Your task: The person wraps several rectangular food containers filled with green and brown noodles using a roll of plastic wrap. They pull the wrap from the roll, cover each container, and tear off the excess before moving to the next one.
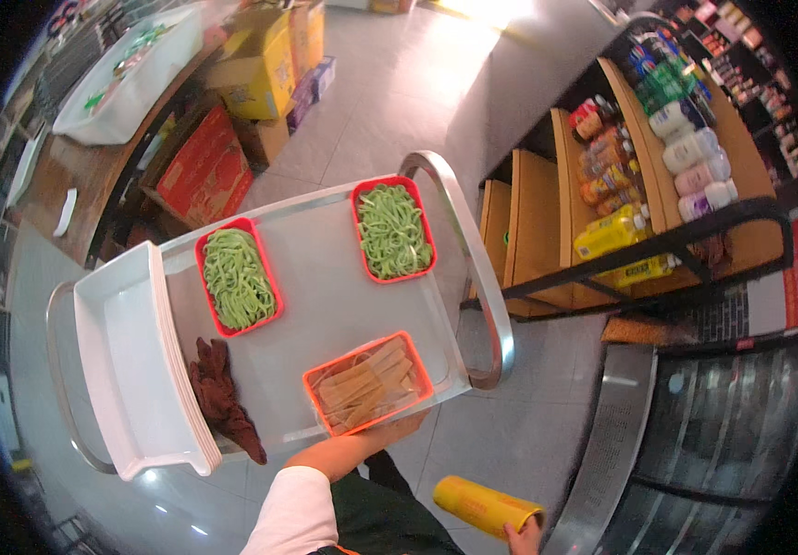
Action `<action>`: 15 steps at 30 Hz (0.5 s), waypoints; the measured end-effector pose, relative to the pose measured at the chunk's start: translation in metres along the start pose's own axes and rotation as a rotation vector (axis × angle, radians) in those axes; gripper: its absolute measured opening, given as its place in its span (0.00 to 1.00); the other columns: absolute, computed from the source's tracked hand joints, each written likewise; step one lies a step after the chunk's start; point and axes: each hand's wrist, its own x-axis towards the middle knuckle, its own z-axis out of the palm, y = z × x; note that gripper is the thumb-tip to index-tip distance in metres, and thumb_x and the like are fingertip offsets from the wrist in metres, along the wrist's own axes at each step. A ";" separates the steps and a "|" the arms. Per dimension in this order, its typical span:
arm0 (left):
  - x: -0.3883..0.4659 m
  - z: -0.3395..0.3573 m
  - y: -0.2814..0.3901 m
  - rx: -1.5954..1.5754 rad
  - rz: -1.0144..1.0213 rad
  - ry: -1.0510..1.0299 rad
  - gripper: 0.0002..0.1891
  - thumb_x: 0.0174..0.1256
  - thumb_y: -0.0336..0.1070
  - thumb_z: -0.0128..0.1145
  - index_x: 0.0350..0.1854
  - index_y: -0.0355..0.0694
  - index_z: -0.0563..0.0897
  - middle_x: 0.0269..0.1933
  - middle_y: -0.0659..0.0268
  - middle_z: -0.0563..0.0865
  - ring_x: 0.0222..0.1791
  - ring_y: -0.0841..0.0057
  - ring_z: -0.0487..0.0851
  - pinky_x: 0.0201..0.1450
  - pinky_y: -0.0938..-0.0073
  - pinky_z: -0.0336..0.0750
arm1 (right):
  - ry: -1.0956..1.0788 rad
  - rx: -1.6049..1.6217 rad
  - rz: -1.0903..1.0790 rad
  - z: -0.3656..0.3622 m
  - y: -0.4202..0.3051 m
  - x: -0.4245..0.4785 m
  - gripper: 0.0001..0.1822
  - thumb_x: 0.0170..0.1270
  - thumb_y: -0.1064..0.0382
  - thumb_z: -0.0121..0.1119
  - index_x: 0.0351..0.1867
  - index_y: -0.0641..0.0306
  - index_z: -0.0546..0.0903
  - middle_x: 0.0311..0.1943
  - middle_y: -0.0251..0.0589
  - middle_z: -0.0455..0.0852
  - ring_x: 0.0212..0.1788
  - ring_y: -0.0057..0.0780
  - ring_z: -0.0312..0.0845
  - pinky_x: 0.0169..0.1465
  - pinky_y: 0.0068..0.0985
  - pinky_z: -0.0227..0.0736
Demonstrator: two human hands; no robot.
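Note:
My left hand [399,429] is at the near edge of a metal trolley [308,277], against an orange tray of brown strips [371,381] under clear wrap; its fingers are mostly hidden. At the bottom right my right hand [527,538] grips the end of a yellow cylinder [485,506] bearing print. Two red trays of green noodles, one at the left [239,281] and one at the far right [394,231], stand on the trolley top. A dark brown cloth or glove [222,399] lies beside stacked white trays [131,368] at the trolley's left end.
Right of the trolley stands a wooden shelf rack [534,215] with bottles, framed by a black rail [648,250]. Beyond the left end are a wooden counter [93,166] with a white tub [142,76], and cardboard boxes [260,69]. A glass-fronted cabinet [718,430] stands at the lower right.

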 end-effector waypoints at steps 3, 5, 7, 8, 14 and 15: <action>-0.029 0.035 0.024 -0.203 -0.057 -0.063 0.15 0.52 0.40 0.47 0.41 0.40 0.77 0.44 0.59 0.76 0.48 0.61 0.70 0.52 0.52 0.62 | -0.170 -0.110 -0.095 -0.109 -0.103 0.012 0.22 0.53 0.62 0.58 0.49 0.67 0.71 0.40 0.49 0.79 0.41 0.39 0.76 0.45 0.31 0.69; -0.058 0.044 0.041 -0.315 -0.097 -0.107 0.14 0.52 0.40 0.48 0.40 0.41 0.78 0.43 0.60 0.77 0.50 0.61 0.69 0.52 0.50 0.61 | -0.184 -0.110 -0.174 -0.162 -0.138 0.007 0.20 0.51 0.65 0.59 0.47 0.66 0.71 0.34 0.46 0.81 0.34 0.38 0.78 0.38 0.29 0.70; -0.104 0.037 0.053 -0.388 -0.141 -0.198 0.14 0.52 0.40 0.48 0.38 0.42 0.79 0.42 0.60 0.78 0.51 0.61 0.69 0.53 0.48 0.60 | -0.329 -0.080 -0.390 -0.213 -0.224 0.012 0.19 0.51 0.67 0.60 0.45 0.66 0.72 0.29 0.45 0.81 0.30 0.34 0.78 0.33 0.26 0.70; -0.126 0.030 0.064 -0.455 -0.158 -0.236 0.14 0.52 0.40 0.48 0.38 0.43 0.80 0.42 0.60 0.78 0.52 0.61 0.68 0.54 0.47 0.59 | -0.381 -0.142 -0.511 -0.232 -0.263 0.016 0.18 0.51 0.68 0.60 0.45 0.67 0.72 0.29 0.45 0.81 0.30 0.32 0.78 0.33 0.24 0.70; -0.170 -0.050 0.054 -0.941 -0.126 -0.258 0.07 0.49 0.38 0.50 0.27 0.44 0.79 0.39 0.62 0.77 0.54 0.64 0.67 0.51 0.49 0.62 | -0.035 -0.426 -0.938 -0.251 -0.357 0.046 0.20 0.46 0.61 0.62 0.40 0.69 0.77 0.30 0.44 0.82 0.32 0.37 0.79 0.37 0.28 0.69; -0.168 -0.070 0.033 -1.035 -0.112 -0.356 0.10 0.49 0.38 0.51 0.34 0.44 0.78 0.44 0.63 0.76 0.56 0.67 0.66 0.51 0.51 0.62 | 0.032 -0.246 -1.086 -0.231 -0.398 0.060 0.20 0.42 0.60 0.64 0.38 0.69 0.77 0.26 0.44 0.81 0.29 0.38 0.79 0.35 0.28 0.69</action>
